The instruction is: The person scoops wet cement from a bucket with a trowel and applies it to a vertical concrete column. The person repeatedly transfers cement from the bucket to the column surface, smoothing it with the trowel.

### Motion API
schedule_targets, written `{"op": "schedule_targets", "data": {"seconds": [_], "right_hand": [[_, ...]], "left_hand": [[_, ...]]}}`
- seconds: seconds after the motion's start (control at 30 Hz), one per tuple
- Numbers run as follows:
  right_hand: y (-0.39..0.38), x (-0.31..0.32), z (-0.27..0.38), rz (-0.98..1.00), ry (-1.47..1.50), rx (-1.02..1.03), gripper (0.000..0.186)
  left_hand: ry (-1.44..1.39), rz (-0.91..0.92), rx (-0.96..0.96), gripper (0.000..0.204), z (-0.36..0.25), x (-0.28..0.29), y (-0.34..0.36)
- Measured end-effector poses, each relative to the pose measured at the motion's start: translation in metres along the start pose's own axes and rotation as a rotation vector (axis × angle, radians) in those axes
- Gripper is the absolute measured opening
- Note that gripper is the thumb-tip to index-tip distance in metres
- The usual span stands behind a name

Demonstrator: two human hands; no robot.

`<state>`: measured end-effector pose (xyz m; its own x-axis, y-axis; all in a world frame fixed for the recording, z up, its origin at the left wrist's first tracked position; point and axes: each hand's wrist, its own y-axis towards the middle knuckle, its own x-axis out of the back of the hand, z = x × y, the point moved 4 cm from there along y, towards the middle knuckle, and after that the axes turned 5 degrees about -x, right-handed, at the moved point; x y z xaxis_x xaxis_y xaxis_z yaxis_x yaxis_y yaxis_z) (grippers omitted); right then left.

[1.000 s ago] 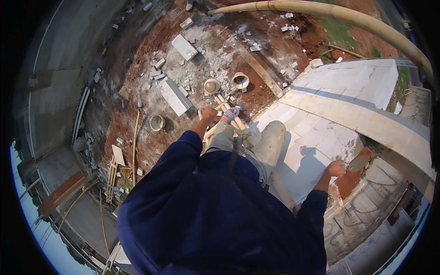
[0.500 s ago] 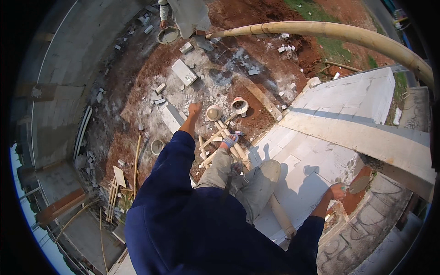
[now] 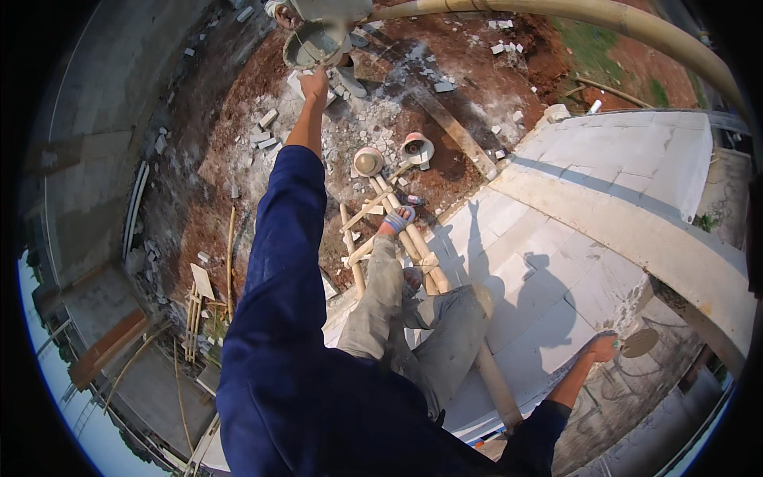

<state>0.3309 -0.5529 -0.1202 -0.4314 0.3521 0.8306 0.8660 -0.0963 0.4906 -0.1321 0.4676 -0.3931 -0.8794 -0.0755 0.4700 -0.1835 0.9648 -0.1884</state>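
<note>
Left arm stretched straight up-frame, left hand (image 3: 315, 82) touching a grey pan (image 3: 311, 46) (grip unclear); right hand (image 3: 604, 347), low and wide, clasps a trowel (image 3: 638, 342) pointing right

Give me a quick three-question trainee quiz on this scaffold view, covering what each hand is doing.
1. True or false: the left hand reaches up to a grey pan of mortar that another person passes.
2. What does the right hand hold? A) hammer B) trowel C) brick
3. Fill in: one sandalled foot rests on a bamboo ______.

Key: 1 true. 2 B, the trowel sits beside the white block wall. 3 ladder.
</note>
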Motion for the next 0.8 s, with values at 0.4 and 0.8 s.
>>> {"op": "schedule_targets", "data": {"seconds": [0.4, 0.8], "right_hand": [[-0.034, 0.026, 0.002, -0.049, 0.293, -0.37, 0.059], [-0.102, 0.11, 0.034, 0.08, 0.379, -0.897, 0.046]], "left_hand": [[-0.468, 0.313, 0.215, 0.027, -0.021, -0.041, -0.043], [-0.201, 0.995, 0.29, 0.043, -0.162, 0.041, -0.368]]}}
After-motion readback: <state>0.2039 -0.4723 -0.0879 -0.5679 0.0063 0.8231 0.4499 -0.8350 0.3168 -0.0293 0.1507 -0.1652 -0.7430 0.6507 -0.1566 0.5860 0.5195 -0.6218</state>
